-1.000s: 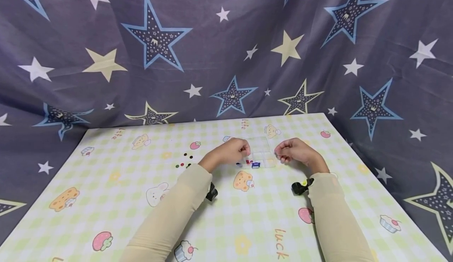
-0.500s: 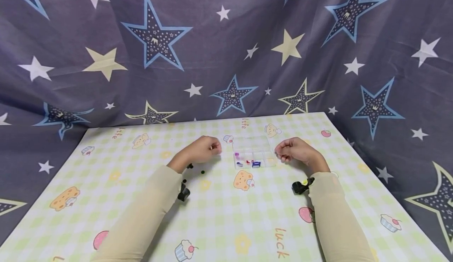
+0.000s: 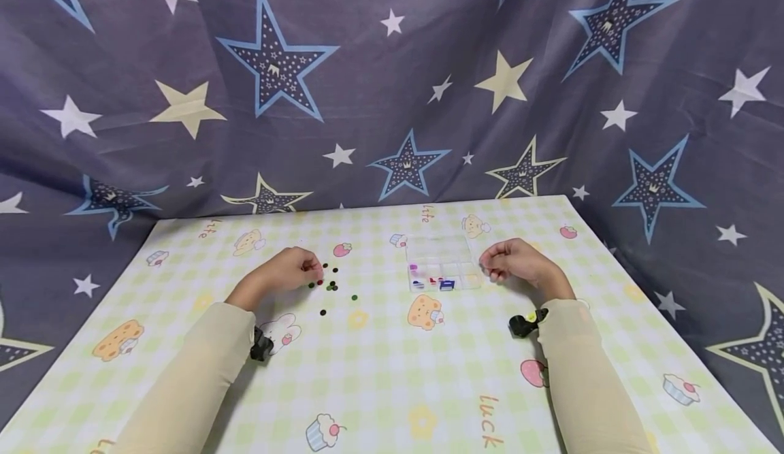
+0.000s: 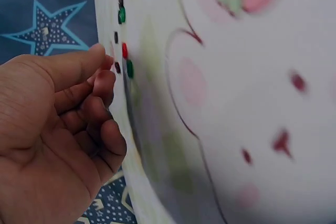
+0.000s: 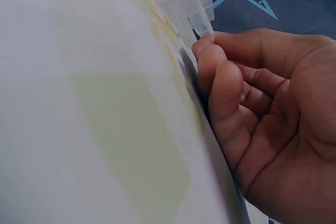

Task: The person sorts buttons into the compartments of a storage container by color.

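My left hand (image 3: 285, 270) hovers at the left of the table with loosely bent fingers, its fingertips right by several small button-like round pieces (image 3: 333, 284). Black, green and red ones show, among them a red piece (image 4: 125, 50) and a green piece (image 4: 130, 68) just past the fingertips in the left wrist view. Nothing shows between those fingers. With thumb and forefinger, my right hand (image 3: 517, 263) pinches the right edge of a clear plastic compartment box (image 3: 438, 248), whose lid lies back. Blue pieces (image 3: 447, 285), red pieces (image 3: 433, 280) and a purple piece (image 3: 413, 267) sit in its compartments.
A green-checked cloth with printed cartoons covers the table (image 3: 380, 372). One dark piece (image 3: 322, 312) and one green piece (image 3: 354, 297) lie a little apart from the cluster. Behind the table hangs a dark curtain (image 3: 367, 100) patterned with stars.
My left hand has moved left, away from over the box, to the scattered round pieces. The right hand stays at the box's edge.
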The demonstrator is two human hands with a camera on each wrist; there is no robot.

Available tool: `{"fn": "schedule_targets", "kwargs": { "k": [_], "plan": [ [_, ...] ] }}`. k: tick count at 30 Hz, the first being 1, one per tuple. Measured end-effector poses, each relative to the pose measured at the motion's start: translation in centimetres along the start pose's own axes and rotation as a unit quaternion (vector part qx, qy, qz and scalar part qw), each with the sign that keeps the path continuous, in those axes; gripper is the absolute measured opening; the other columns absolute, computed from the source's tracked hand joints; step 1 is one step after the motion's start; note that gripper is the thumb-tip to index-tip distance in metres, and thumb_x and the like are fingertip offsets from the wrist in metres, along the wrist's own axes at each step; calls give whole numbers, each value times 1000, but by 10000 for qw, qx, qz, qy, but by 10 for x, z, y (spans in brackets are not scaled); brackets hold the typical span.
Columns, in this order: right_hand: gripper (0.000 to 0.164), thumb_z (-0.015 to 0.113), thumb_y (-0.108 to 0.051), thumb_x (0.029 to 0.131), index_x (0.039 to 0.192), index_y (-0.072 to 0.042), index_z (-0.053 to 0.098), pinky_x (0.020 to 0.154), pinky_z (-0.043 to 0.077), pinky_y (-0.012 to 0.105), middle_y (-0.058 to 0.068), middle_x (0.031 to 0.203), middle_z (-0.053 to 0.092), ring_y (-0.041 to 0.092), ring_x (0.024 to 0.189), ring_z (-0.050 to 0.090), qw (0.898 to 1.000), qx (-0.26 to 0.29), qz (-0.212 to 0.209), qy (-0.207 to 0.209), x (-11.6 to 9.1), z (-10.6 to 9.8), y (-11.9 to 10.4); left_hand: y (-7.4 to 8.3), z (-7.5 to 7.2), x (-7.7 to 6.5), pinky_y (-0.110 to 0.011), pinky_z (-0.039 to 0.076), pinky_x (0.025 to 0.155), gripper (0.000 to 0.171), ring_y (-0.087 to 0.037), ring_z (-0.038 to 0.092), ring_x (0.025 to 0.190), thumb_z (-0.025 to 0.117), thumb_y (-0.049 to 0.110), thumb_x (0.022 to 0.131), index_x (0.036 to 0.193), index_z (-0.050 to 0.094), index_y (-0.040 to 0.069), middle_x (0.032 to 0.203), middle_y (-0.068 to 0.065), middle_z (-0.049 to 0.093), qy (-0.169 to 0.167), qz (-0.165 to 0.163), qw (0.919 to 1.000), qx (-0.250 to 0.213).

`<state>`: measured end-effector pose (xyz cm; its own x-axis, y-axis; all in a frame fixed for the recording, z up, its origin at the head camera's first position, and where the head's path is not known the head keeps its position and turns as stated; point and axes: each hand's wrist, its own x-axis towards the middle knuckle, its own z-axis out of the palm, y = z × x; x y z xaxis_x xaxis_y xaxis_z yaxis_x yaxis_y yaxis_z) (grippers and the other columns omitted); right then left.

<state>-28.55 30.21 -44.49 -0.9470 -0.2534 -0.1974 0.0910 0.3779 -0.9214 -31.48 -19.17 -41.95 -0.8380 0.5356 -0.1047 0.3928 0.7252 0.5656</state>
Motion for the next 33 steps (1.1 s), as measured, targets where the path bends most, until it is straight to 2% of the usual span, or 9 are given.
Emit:
{"fn": "schedule_targets", "kwargs": {
  "k": [4, 10, 18, 23, 33],
  "plan": [
    [19, 60, -5, 101, 112, 9, 67, 64, 54, 28, 12, 88, 69, 17, 70, 64, 10000, -42, 1, 20, 0, 1, -1, -6, 0, -4, -34, 41, 70, 10, -16, 48, 68, 65, 8, 99, 92, 72, 7, 78, -3, 66, -78, -53, 10000, -23],
    [19, 60, -5, 101, 113, 9, 66, 64, 54, 27, 12, 87, 68, 16, 70, 64, 10000, -6, -8, 23, 0, 0, 2, -5, 2, -5, -35, 43, 72, 7, -16, 50, 70, 69, 8, 97, 91, 71, 6, 79, -2, 65, -14, -77, 10000, -33],
    [20, 60, -5, 101, 112, 10, 66, 64, 54, 27, 12, 87, 68, 15, 70, 63, 10000, -2, -70, -38, -1, 0, 1, -3, 3, -5, -34, 43, 71, 12, -16, 50, 71, 61, 3, 99, 93, 70, 7, 81, -2, 65, -123, 20, 9999, 73],
    [21, 60, -4, 101, 113, 12, 65, 63, 54, 27, 13, 88, 68, 15, 70, 63, 9999, 22, -73, -66, -1, 0, 1, -1, 3, -3, -35, 40, 70, 15, -17, 47, 70, 54, 9, 106, 99, 66, 6, 84, -4, 62, -184, 78, 9998, 98],
    [21, 60, -4, 101, 113, 12, 65, 64, 54, 27, 13, 87, 68, 15, 70, 63, 10000, 24, -31, -31, -2, 0, 0, 14, 7, 3, -35, 39, 67, 15, -19, 45, 70, 47, 10, 108, 101, 60, 3, 83, -6, 53, 1, 195, 9996, -193]
  ]
}}
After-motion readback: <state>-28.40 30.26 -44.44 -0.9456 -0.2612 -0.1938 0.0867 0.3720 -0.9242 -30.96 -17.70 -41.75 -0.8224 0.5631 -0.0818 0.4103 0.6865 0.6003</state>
